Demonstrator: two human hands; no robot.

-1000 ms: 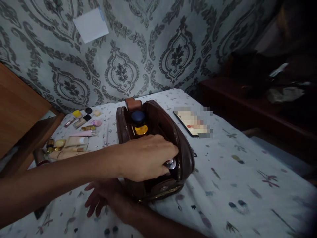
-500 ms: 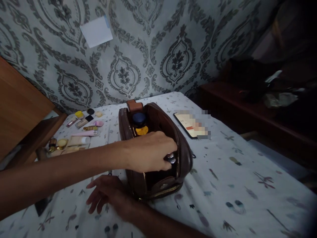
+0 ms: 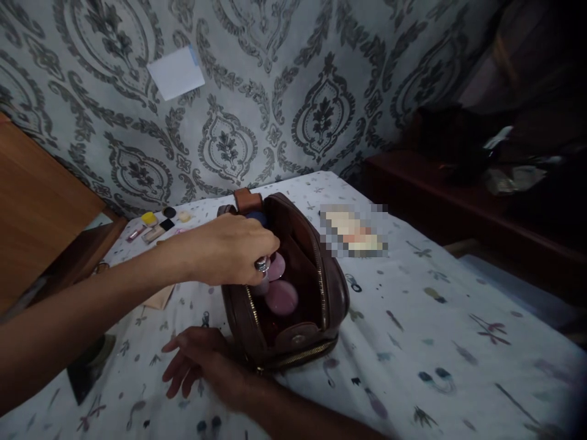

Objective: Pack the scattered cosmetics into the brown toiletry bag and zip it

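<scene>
My left hand [image 3: 233, 247] is over the open brown toiletry bag [image 3: 337, 296], fingers closed round a pink item with rounded parts [image 3: 281, 297]. Blur hides its exact kind. Something silvery [image 3: 262, 264] shows at the fingers; whether it is a ring or part of the item I cannot tell. A dark blue round thing [image 3: 257, 217] sits at the far end inside the bag, partly covered by the hand. My right hand [image 3: 197, 360] rests on the patterned sheet beside the bag's near left corner, fingers spread and holding nothing.
Several cosmetics, among them a yellow-capped pot [image 3: 148, 218] and a black round lid [image 3: 169, 212], lie at the far left, partly behind my left arm. A blurred-out phone [image 3: 353, 232] lies right of the bag. A wooden panel [image 3: 41, 208] stands at left.
My left hand has moved left and up from the bag's right side, bringing the pink item into view. The right hand stays put. The view has shifted slightly.
</scene>
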